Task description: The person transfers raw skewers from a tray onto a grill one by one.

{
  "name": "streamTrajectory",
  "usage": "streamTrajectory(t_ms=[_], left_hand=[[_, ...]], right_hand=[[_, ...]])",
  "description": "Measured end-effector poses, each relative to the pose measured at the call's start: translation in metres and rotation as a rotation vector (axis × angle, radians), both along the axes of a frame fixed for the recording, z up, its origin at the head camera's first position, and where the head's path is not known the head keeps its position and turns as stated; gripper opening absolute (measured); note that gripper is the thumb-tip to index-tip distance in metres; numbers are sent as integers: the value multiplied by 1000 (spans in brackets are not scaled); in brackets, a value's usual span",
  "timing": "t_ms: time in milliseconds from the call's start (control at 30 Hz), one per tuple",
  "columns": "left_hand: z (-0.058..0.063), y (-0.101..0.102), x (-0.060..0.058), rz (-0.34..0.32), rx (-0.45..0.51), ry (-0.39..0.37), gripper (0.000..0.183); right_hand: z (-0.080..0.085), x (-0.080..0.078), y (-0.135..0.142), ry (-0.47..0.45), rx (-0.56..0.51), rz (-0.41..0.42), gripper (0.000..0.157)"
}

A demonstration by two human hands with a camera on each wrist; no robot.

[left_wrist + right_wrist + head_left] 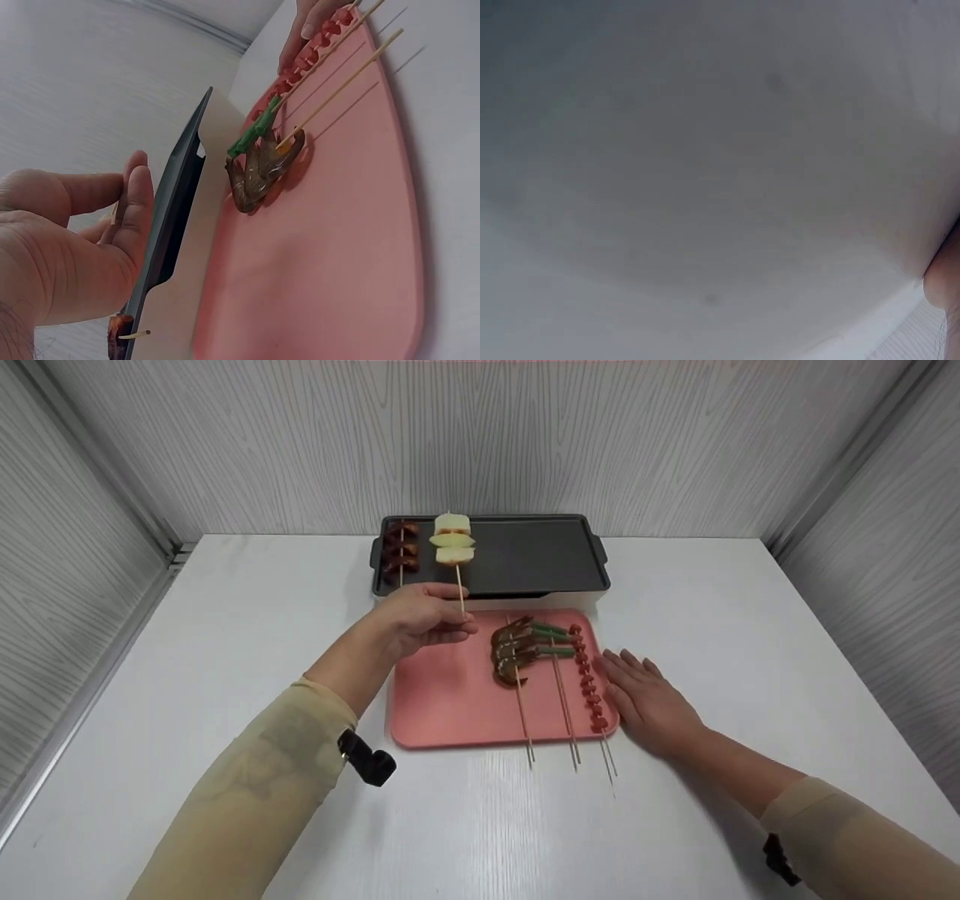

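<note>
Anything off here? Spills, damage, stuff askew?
No spills or damage visible. Mildly odd: thin wooden sticks overhang the near edge of the pink rectangular tray, so they might get bumped. The white-and-pale-green food skewer in the left hand looks intact. Right wrist view is mostly grey blur.

Sliver of the right hand [943,292] with a rounded edge, blurred grey surface [705,172] spreading wide left of the hand, two faint dark smudges [775,81] on it, brighter strip [881,326] below left of the hand, finely lined panel [911,337] beside its lower part
</note>
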State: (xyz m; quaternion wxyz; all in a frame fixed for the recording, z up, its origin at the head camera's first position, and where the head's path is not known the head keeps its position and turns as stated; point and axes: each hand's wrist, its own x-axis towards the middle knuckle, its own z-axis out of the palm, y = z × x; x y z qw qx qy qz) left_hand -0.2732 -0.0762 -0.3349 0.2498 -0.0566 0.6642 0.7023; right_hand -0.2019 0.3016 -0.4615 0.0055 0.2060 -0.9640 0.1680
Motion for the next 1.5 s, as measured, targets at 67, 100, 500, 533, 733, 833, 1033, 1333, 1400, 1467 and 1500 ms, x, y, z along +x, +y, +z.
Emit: streamTrajectory(t_ms=[67,100,500,533,733,833,1033,1333,1400,1467,1500], left_hand=[[-2,-1,-5,8,-13,-5,53],[-3,-1,-7,13,-18,-9,53],[-11,-4,-19,46,-12,-33,55],[-10,-4,-20,53,-14,-36,54],[-10,-4,-21,65,-30,-44,54],[-11,-4,-23,65,-33,-42,54],[-12,-4,-23,51,-47,-36,55],[-13,-4,-20,49,-77,-34,55],[-13,-2,-19,56,-84,-27,54],[-13,0,-19,75,-86,-28,53],[-13,1,-18,85,-86,-31,53]], right_hand=[[0,0,0,0,1,-1,59],[-1,0,0,0,1,0,59],[1,-1,0,-19,7,-3,58],[1,-1,0,-20,8,-3,58],[1,-1,0,-23,7,-7,59],[2,-1,0,-19,4,-8,59],[2,-2,-1,-24,6,-4,59],[1,-1,1,8,-14,10,58],[1,-1,2,14,-20,13,58],[1,-2,1,18,-19,12,58],[1,-2,1,17,-19,12,58]])
